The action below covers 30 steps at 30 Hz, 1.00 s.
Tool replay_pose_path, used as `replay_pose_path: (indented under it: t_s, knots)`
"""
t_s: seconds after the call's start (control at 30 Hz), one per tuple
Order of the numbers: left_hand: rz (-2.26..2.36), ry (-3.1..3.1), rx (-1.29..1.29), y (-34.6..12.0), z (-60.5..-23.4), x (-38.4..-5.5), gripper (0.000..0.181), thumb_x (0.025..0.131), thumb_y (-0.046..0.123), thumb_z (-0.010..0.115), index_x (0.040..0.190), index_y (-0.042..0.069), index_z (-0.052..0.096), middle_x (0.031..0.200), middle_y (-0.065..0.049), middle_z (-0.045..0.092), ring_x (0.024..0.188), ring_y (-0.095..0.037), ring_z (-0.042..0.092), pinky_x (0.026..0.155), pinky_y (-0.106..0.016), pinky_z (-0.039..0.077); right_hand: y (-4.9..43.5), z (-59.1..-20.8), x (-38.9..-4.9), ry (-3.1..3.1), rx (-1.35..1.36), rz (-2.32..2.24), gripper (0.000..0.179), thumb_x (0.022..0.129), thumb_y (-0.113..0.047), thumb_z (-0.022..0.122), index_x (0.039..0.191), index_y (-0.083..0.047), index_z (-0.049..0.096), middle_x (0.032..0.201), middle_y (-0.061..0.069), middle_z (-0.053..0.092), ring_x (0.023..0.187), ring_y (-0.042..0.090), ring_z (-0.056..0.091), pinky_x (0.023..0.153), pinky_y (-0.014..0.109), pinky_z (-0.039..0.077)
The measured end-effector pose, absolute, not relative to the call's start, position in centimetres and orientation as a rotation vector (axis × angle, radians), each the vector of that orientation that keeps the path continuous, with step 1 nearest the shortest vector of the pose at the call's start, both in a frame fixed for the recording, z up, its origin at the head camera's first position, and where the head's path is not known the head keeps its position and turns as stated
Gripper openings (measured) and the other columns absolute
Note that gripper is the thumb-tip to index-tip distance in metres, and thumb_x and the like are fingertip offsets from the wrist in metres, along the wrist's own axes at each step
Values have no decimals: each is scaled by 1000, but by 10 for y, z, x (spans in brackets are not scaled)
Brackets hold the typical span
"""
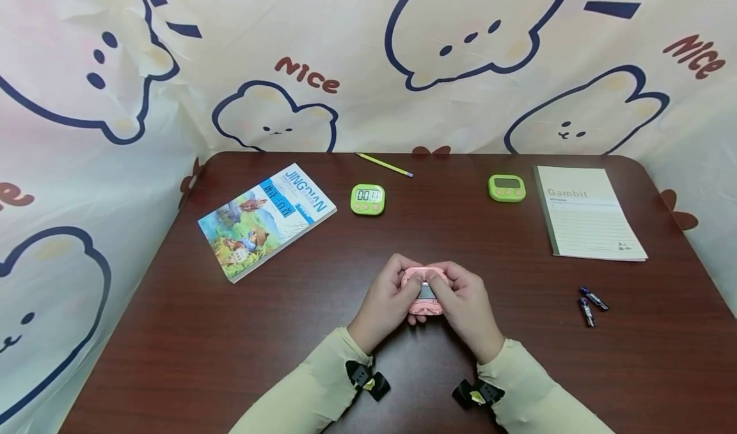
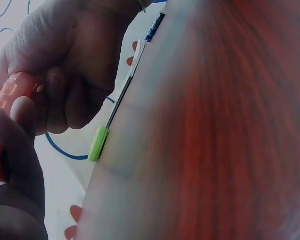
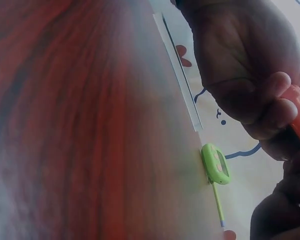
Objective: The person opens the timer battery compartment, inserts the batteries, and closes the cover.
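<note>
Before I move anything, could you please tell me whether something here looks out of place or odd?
Two batteries lie loose on the near side of the notebook, not fitted in anything. Also, the right green timer looks blank, whereas the left green timer shows digits. I see nothing spilled.

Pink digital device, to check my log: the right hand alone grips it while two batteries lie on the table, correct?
Not alone: the head view shows left hand and right hand gripping the pink digital device while two batteries lie on the table.
</note>
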<state>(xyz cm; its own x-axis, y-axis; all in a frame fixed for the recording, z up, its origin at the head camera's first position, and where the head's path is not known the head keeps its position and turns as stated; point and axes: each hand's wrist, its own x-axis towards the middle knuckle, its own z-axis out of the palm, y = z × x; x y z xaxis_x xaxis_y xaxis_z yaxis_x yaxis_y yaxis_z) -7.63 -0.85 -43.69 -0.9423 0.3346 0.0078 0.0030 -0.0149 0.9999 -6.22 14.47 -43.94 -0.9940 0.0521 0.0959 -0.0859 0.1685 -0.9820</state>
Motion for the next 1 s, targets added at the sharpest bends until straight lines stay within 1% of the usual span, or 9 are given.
replay_pose_path:
  t_s: [0.13, 0.2, 0.37, 0.5, 0.57, 0.6, 0.67, 0.83, 1.0]
  knots:
    - [2047, 2054, 412, -11, -435, -77, 10, 102, 7, 50, 110, 3, 55, 69, -9, 62, 43, -16, 56, 39, -47, 51, 145, -440, -62, -2283, 77, 1936, 13, 98, -8, 63, 95, -5, 75, 77, 14, 68, 65, 18, 60, 55, 22, 50]
    - [2055, 2039, 442, -13, -435, -78, 11, 103, 9, 51, 112, 3, 55, 71, -11, 62, 44, -17, 57, 39, -50, 51, 146, -440, -62, -2255, 100, 1935, 12, 98, -6, 63, 98, -5, 75, 79, 11, 68, 65, 17, 60, 55, 22, 50]
    - [2071, 1888, 522, -19, -435, -84, 21, 105, 15, 54, 123, 2, 53, 81, -18, 64, 52, -18, 63, 45, -52, 54, 151, -433, -66, -2129, 153, 1963, 6, 94, 0, 67, 99, 0, 71, 90, 9, 68, 76, 15, 60, 64, 22, 50]
    - [2058, 1714, 614, -24, -436, -89, 37, 101, 5, 59, 135, 2, 46, 100, -33, 62, 65, -16, 67, 57, -45, 60, 158, -424, -68, -2050, 176, 1979, 6, 94, 4, 66, 95, 5, 71, 97, 12, 66, 93, 19, 61, 80, 23, 50]
    - [2050, 1656, 649, -26, -437, -91, 48, 96, -2, 63, 139, 2, 42, 110, -37, 59, 72, -16, 68, 62, -38, 61, 163, -420, -70, -2015, 164, 2006, 8, 95, 3, 65, 95, 7, 72, 97, 11, 66, 96, 21, 60, 84, 24, 50]
    - [2046, 1641, 658, -27, -437, -92, 54, 94, -5, 66, 141, 2, 41, 114, -36, 58, 75, -16, 68, 64, -35, 61, 166, -418, -71, -1997, 153, 2026, 9, 95, 3, 64, 96, 9, 72, 96, 11, 67, 97, 21, 61, 85, 25, 51]
    - [2043, 1631, 667, -29, -437, -94, 65, 88, -11, 69, 143, 2, 38, 122, -32, 58, 84, -16, 68, 70, -30, 60, 174, -415, -74, -1952, 112, 2089, 12, 96, 2, 63, 97, 12, 71, 93, 9, 68, 90, 20, 62, 80, 26, 52]
    - [2030, 1697, 660, -36, -436, -101, 79, 81, -17, 73, 148, 1, 35, 133, -23, 57, 101, -17, 67, 84, -30, 59, 198, -418, -86, -1951, -43, 2160, 19, 98, -2, 63, 108, 14, 68, 90, 3, 71, 68, 13, 61, 65, 23, 54]
    - [2022, 1753, 615, -43, -434, -107, 80, 82, -15, 73, 150, 6, 36, 134, -21, 57, 103, -17, 67, 87, -31, 58, 220, -434, -98, -2090, -150, 2186, 33, 98, -11, 66, 120, 14, 63, 92, -1, 72, 71, 9, 67, 70, 21, 57]
